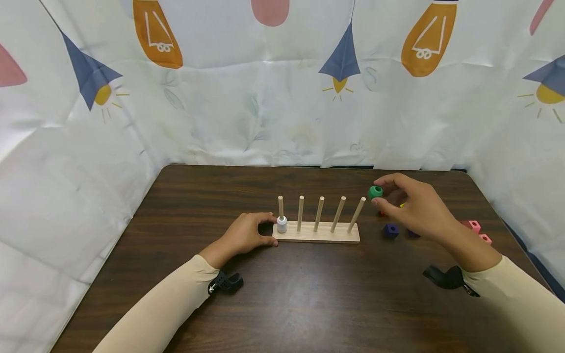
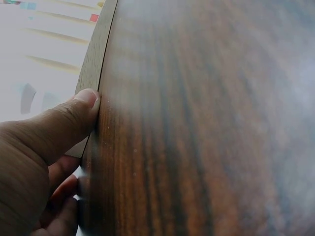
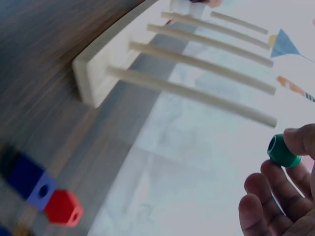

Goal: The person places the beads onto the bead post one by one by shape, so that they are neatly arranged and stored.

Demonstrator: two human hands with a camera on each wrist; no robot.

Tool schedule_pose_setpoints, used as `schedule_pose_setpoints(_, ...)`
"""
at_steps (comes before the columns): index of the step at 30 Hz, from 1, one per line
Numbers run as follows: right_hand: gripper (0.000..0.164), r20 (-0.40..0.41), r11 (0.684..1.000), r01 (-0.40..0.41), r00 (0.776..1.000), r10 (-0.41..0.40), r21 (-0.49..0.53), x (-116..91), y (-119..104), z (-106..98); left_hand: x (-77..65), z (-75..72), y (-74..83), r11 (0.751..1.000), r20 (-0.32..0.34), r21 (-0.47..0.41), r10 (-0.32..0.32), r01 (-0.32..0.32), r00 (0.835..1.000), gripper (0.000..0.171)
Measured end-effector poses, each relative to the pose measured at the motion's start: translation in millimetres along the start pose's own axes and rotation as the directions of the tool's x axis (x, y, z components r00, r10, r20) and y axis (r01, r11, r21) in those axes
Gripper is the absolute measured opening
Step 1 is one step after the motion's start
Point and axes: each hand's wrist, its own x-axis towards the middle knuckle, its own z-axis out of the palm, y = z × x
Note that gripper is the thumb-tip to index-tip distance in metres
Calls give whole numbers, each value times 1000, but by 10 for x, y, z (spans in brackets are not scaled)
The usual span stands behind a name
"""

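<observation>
A pale wooden peg board [image 1: 318, 236] with a row of several upright pegs rests on the table. My left hand [image 1: 244, 233] grips its left end, the thumb [image 2: 87, 101] pressed along the near side in the left wrist view. Down at the base of the leftmost peg [image 1: 280, 206] sits a white bead [image 1: 281, 224]; the other pegs are bare. Raised above the table to the right of the board, my right hand [image 1: 417, 206] pinches a green bead [image 1: 375, 191] between thumb and fingers. In the right wrist view the bead's hole shows, close to the tip of the rightmost peg [image 3: 197, 96].
Under and beside the right hand lie loose beads: a dark blue cube [image 1: 390, 231], a red bead [image 3: 64, 207], and pink cubes [image 1: 473, 226] farther right. A patterned white cloth [image 1: 265, 113] hangs behind the dark wood-grain table [image 1: 300, 299].
</observation>
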Motion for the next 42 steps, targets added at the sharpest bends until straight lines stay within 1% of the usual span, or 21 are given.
schedule_pose_setpoints(3, 35, -23, 1000, 6, 1000, -5, 26, 66, -74, 35, -6, 3, -1, 1000, 0, -2, -3, 3, 1000, 55)
schedule_pose_setpoints(8, 35, -61, 998, 40, 997, -37, 51, 167, -185, 116, -6, 5, -2, 1000, 2, -4, -5, 5, 1000, 56)
schedule_pose_setpoints(11, 35, -66, 997, 52, 997, -48, 62, 220, -237, 177, 1, 8, -3, 1000, 3, -8, -9, 9, 1000, 56)
schedule_pose_setpoints(15, 36, -50, 994, 64, 997, -59, 87, 278, -302, 254, 2, 11, 4, 1000, 6, -11, -10, 10, 1000, 56)
schedule_pose_setpoints(19, 37, -52, 989, 101, 994, -96, 109, 341, -363, 325, 2, 9, 8, 1000, 7, -7, -13, 13, 1000, 56)
schedule_pose_setpoints(22, 37, -42, 986, 110, 994, -105, 122, 386, -417, 374, 2, 4, 9, 1000, 6, -7, -18, 18, 1000, 56)
schedule_pose_setpoints(30, 39, 11, 982, 96, 995, -99, 162, 474, -571, 485, 0, 0, 8, 1000, 6, -17, -19, 20, 1000, 55)
schedule_pose_setpoints(42, 35, 37, 976, 98, 994, -107, 192, 581, -748, 670, 10, -3, 1, 1000, 14, -20, -17, 17, 1000, 55)
